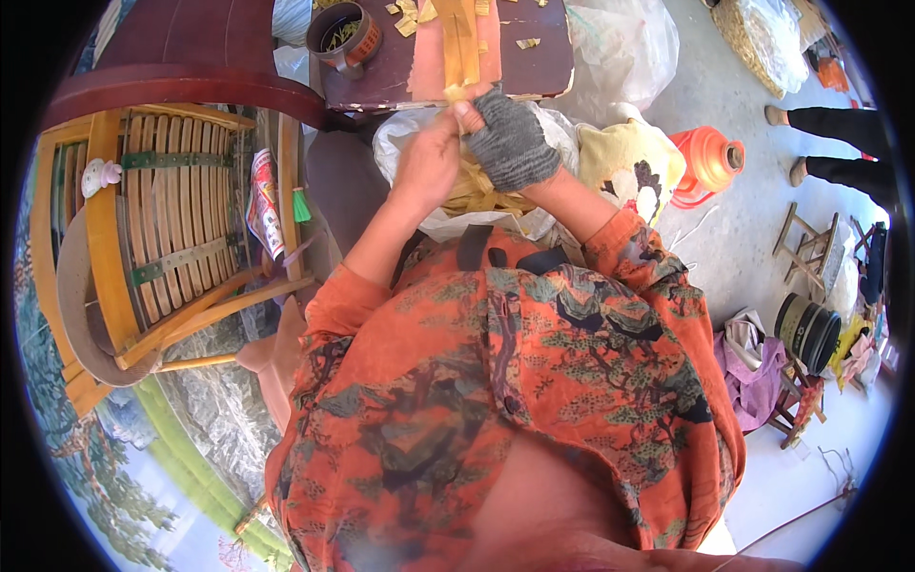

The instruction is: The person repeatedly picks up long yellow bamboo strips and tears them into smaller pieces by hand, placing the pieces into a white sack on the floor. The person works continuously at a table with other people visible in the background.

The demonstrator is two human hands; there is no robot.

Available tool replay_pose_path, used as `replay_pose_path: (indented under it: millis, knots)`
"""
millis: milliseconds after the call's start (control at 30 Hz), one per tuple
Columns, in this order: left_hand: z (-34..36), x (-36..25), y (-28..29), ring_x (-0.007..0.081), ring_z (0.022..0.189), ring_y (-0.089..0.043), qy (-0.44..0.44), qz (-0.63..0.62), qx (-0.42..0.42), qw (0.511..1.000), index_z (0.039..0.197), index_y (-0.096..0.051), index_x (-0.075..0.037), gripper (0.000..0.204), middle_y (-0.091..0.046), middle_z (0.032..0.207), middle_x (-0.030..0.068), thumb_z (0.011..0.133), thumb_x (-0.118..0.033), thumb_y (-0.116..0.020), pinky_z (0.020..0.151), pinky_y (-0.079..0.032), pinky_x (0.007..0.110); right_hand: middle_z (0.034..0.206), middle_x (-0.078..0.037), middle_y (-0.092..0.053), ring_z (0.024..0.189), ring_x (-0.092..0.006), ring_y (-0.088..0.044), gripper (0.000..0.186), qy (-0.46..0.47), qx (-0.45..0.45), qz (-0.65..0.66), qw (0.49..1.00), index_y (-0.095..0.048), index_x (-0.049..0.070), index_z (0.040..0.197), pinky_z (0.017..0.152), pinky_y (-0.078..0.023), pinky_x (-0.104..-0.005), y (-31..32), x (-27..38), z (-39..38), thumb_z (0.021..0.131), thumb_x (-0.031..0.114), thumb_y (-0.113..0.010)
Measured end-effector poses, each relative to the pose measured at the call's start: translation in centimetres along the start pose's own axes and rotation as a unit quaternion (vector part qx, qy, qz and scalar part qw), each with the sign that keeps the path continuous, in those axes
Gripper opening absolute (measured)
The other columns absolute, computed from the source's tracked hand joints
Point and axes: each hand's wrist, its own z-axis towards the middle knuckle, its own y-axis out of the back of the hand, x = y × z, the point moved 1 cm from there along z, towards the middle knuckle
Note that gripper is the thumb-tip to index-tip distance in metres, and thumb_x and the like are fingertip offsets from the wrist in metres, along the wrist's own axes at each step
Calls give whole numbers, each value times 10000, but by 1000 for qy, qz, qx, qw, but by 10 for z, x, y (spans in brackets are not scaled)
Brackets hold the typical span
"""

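Observation:
At the front edge of a dark maroon worktop [529,71], both my hands are closed on the near end of a flat yellow strip [461,43] that runs back over a pink mat [427,71]. My bare left hand [429,157] pinches it from the left. My right hand [510,138], in a grey fingerless glove, grips it from the right, its thumb at the strip's end. Small yellow pieces [406,21] are scattered on the worktop beside a dark mug [345,57] with leafy bits inside. Below my hands is a white bag [448,222] of yellow strips [496,197].
A wooden slatted chair [186,224] stands left with a hat [86,315]. A red flask [696,167] and cloth bag [620,157] are right. Beyond are another person's legs [839,124], small stools [801,248], clutter [748,367] and a black cylindrical container [805,329].

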Motion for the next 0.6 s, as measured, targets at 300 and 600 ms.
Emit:
replay_pose_path:
  millis: [300, 600]
  knots:
    - [5, -21, 15, 302, 774, -560, -211, 145, -172, 951, 952, -551, -17, 163, -562, 854, 138, 814, 9, -469, 679, -437, 342, 743, -115, -529, 601, -203, -545, 315, -179, 121, 249, 944, -532, 23, 917, 543, -456, -333, 4, 2, 2, 889, 333, -490]
    - [8, -14, 16, 75, 870, -516, -24, -312, 11, 950, 1014, -527, -1, 166, -565, 958, 35, 921, -116, -452, 784, -407, 214, 700, -102, -592, 680, -191, -581, 403, -100, 137, 48, 984, -611, 15, 995, 641, -453, -324, 34, 2, 15, 839, 383, -561]
